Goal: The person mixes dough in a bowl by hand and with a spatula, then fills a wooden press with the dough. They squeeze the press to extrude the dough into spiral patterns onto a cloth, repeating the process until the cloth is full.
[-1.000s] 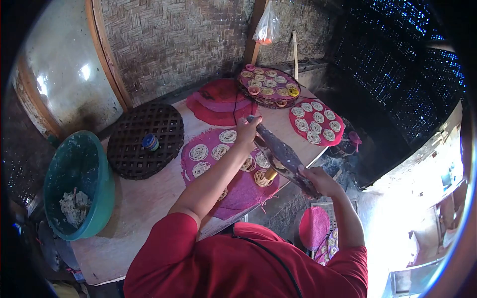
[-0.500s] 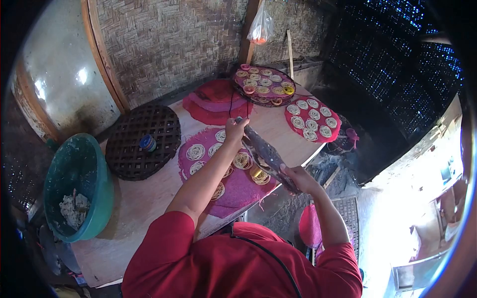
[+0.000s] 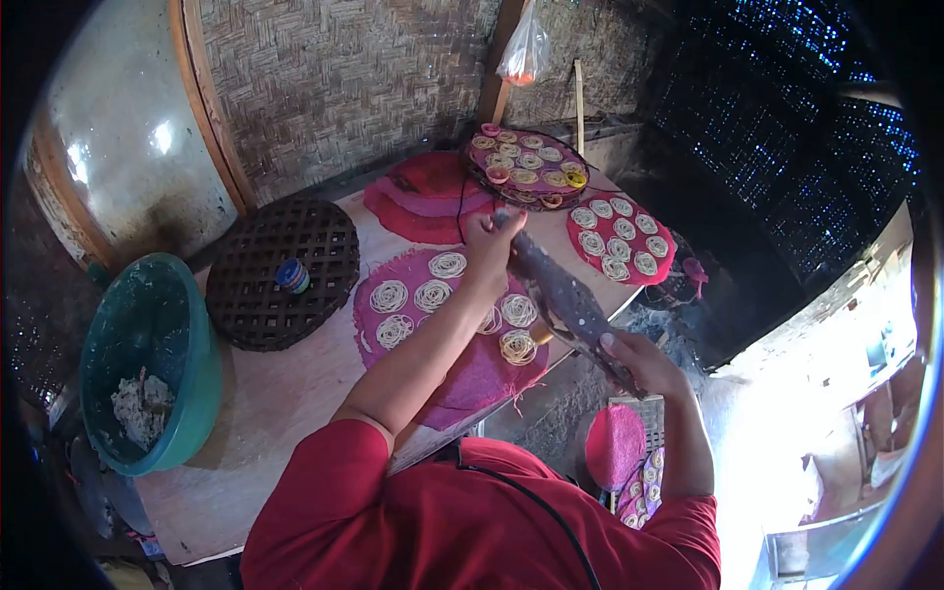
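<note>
Head view: left hand [image 3: 489, 248] and right hand [image 3: 639, 360] clasp the wooden press [image 3: 565, 300] above the pink mat [image 3: 474, 379].

Single head view, fisheye, steeply down, close over table [image 3: 295, 393].

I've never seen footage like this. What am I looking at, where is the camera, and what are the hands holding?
There is no machine here: a person in a red shirt works with bare hands. The single camera sits on their head and looks down through a very wide lens. The left hand and the right hand each grip one end of a long dark wooden tool, held above a pink mat that bears noodle coils. On the wooden table there are also a green basin and a dark lattice tray.
</note>
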{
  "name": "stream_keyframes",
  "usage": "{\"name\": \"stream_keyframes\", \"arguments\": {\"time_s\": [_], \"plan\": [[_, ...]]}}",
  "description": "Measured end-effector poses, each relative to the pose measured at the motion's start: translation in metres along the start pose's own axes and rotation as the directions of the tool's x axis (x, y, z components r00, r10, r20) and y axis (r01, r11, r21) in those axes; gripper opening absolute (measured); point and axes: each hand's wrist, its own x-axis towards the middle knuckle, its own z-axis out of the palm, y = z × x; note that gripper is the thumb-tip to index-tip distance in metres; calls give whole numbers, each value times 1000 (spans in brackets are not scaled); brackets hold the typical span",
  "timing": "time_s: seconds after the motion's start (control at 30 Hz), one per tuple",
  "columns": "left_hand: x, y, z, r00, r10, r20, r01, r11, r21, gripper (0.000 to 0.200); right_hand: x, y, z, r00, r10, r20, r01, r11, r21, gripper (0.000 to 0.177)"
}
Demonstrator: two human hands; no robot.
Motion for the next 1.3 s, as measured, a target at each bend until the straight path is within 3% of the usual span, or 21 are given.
{"name": "stream_keyframes", "arguments": {"time_s": [0.07,0.1,0.17,0.2,0.23,0.27,0.3,0.33,0.4,0.43,0.5,0.53,0.63,0.73,0.83,0.9,1.03,1.17,1.3], "plan": [[1,32,4,988,33,154,-4,982,-189,37,1,-2,-2,973,-191,133,179,979,94,62],[1,48,1,988,35,153,-6,982,-188,37,2,-2,-1,972,-193,134,181,979,95,62],[0,77,-8,920,-8,391,163,916,-367,49,3,0,2,920,-233,315,78,897,436,62],[3,83,-9,938,-40,344,154,937,-314,67,7,3,8,918,-233,321,76,897,436,62],[1,83,-13,941,-39,337,151,938,-313,67,13,7,16,888,-207,411,-84,805,587,63],[-1,81,-19,913,-103,395,280,862,-423,70,20,11,24,843,-200,499,-251,674,694,65],[-1,78,-24,874,-152,462,403,758,-513,72,26,11,32,841,-202,502,-251,677,692,65],[9,61,-34,916,-235,325,380,765,-520,66,32,11,39,860,-142,490,-246,727,641,66],[39,6,-85,888,-265,376,438,739,-512,56,51,24,50,878,-40,477,-229,841,491,69],[40,-9,-94,908,-286,306,414,728,-547,53,58,28,54,879,-41,475,-225,842,490,69],[33,-30,-108,921,-310,236,390,716,-580,52,65,29,64,875,162,457,-328,891,313,70],[29,-39,-116,927,-314,203,372,726,-578,52,66,26,67,854,186,486,-353,893,279,69],[33,-40,-127,922,-360,145,372,712,-595,54,79,29,67,882,191,430,-275,951,143,70],[46,-26,-128,955,-245,168,295,708,-641,52,84,14,69,915,170,365,-199,979,44,72],[41,6,-118,952,-259,160,300,705,-643,50,82,5,74,928,145,343,-195,974,117,74],[28,25,-109,949,-309,68,282,729,-623,47,73,-3,71,917,147,371,-211,968,136,73],[12,26,-98,945,-325,27,262,708,-656,46,57,-6,56,904,168,393,-246,956,158,73],[14,20,-87,929,-370,5,276,685,-674,47,50,-20,41,935,193,298,-200,980,-7,73],[29,32,-83,944,-326,56,281,701,-655,45,61,-17,51,955,111,276,-126,991,36,72]]}}
